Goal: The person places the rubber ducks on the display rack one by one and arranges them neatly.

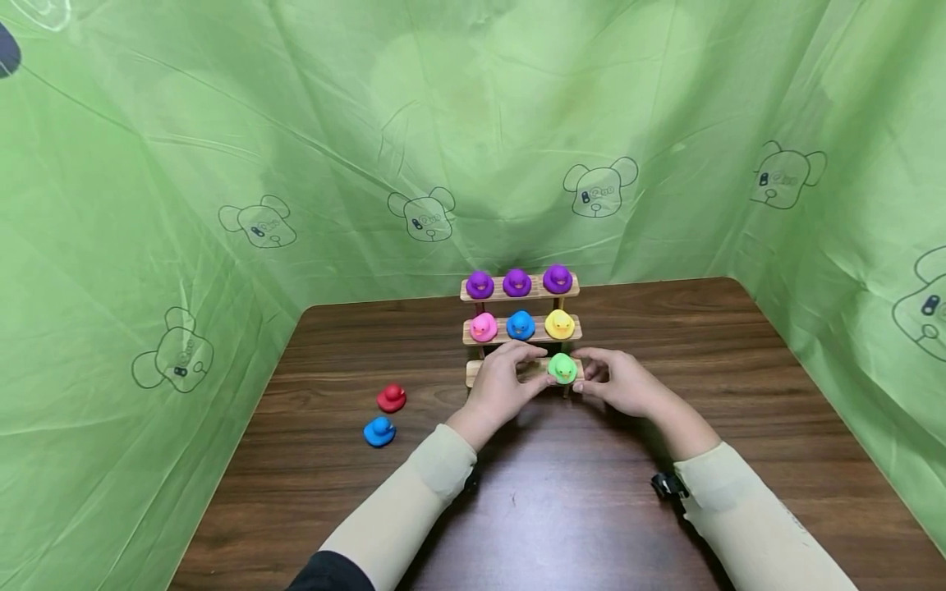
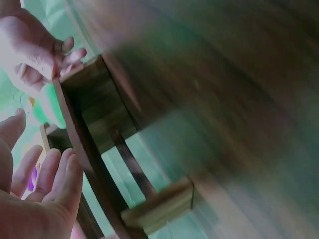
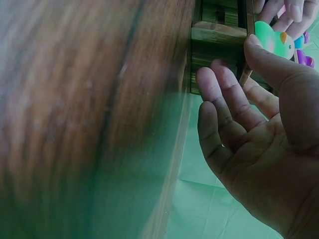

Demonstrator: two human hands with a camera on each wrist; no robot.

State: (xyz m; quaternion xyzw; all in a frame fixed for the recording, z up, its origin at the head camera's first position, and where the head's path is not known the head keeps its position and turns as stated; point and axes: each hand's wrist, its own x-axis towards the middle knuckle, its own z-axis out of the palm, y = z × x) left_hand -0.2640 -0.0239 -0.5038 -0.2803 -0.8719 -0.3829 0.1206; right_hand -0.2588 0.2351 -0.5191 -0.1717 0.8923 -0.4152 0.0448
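A small green rubber duck sits at the right end of the lowest step of a wooden three-step rack. My left hand is beside the duck's left side, its thumb and fingers spread. From the left wrist view, those fingers look relaxed, with a gap between them and the duck. On the other side, my right hand has its thumb tip at the step's right end, close to the duck. Its other fingers are loosely bent beside the rack, around nothing.
Three purple ducks line the top step. Pink, blue and yellow ducks stand on the middle one. A red duck and another blue duck lie left on the table. Green cloth hangs behind.
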